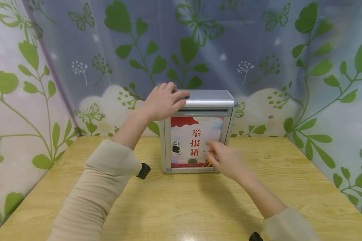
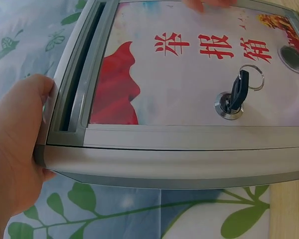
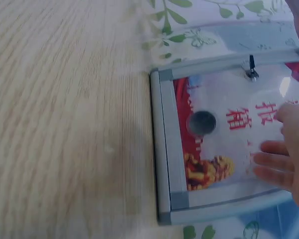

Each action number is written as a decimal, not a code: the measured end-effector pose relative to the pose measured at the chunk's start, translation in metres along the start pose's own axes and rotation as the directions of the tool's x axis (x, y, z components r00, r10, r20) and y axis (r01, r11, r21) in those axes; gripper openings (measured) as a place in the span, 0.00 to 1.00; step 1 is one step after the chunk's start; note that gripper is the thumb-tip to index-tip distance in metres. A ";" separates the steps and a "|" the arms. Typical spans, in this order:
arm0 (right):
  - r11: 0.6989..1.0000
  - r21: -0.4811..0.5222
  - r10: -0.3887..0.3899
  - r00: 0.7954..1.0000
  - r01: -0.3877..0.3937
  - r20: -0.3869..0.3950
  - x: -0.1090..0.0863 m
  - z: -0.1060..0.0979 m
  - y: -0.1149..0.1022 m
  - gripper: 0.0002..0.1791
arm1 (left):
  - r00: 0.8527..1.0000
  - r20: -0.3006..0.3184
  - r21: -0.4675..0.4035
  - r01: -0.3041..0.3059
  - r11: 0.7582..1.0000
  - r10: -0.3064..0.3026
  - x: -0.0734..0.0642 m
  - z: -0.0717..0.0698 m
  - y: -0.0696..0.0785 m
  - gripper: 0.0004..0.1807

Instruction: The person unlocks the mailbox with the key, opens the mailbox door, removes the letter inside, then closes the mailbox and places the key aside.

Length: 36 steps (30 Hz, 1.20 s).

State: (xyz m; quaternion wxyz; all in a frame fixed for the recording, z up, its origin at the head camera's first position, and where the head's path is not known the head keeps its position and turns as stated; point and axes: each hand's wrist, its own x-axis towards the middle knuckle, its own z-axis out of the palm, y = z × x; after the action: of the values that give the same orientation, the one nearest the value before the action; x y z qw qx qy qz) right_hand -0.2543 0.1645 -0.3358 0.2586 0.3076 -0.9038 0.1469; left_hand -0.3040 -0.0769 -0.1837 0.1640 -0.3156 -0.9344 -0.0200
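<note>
A silver metal report box [image 1: 199, 95] stands upright on the table, a slot [image 1: 203, 111] across its upper front. Its pale front panel [image 1: 211, 125] bears red characters. A black-headed key [image 2: 239, 89] sits in the panel's lock [image 2: 228, 106], with a ring [image 2: 260, 82] hanging from it. My left hand [image 1: 164, 102] grips the box's upper left corner, its thumb at the front edge. In front of the panel's right half is my right hand [image 1: 226, 159], holding nothing, fingers slightly bent. Its fingertips [image 3: 269, 158] overlap the panel in the right wrist view.
The wooden table [image 1: 181, 204] extends around the box. Behind it hangs a curtain [image 1: 217, 50] printed with leaves and butterflies, and similar cloth stands at both sides. Black straps [image 1: 143, 171] show near the sleeve cuffs.
</note>
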 end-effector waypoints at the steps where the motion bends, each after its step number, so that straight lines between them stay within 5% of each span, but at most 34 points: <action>1: 0.999 0.015 -0.029 0.999 0.028 0.046 0.003 0.002 -0.004 0.18 | 1.000 -0.002 -0.005 0.004 1.000 -0.004 0.000 0.001 0.000 0.23; 4: 0.991 0.033 -0.135 0.985 0.132 0.107 0.012 0.009 -0.016 0.21 | 1.000 -0.011 -0.017 0.015 1.000 -0.015 -0.001 0.003 -0.001 0.22; 9: 0.961 0.030 -0.274 0.961 0.274 -0.027 0.029 0.024 -0.030 0.23 | 1.000 -0.011 -0.046 0.022 0.999 -0.023 -0.002 0.004 -0.001 0.22; 13: 0.951 0.025 -0.305 0.947 0.309 -0.103 0.038 0.030 -0.036 0.22 | 1.000 -0.014 -0.060 0.025 0.998 -0.025 -0.003 0.005 -0.001 0.22; 23: 0.919 -0.087 -0.393 0.912 0.385 -0.119 0.048 0.034 -0.045 0.15 | 0.999 -0.027 -0.061 0.026 0.998 -0.027 -0.003 0.006 0.001 0.22; 36: 0.878 -0.109 -0.465 0.885 0.466 0.039 0.061 0.024 -0.041 0.14 | 0.999 -0.035 -0.060 0.025 0.998 -0.027 -0.002 0.004 0.002 0.21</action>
State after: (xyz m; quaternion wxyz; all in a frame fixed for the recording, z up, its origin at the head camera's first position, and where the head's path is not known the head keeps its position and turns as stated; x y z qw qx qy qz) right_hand -0.2786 0.0935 -0.3170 0.2981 0.5011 -0.8120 0.0262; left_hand -0.3026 -0.0764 -0.1882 0.1709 -0.3076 -0.9344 -0.0555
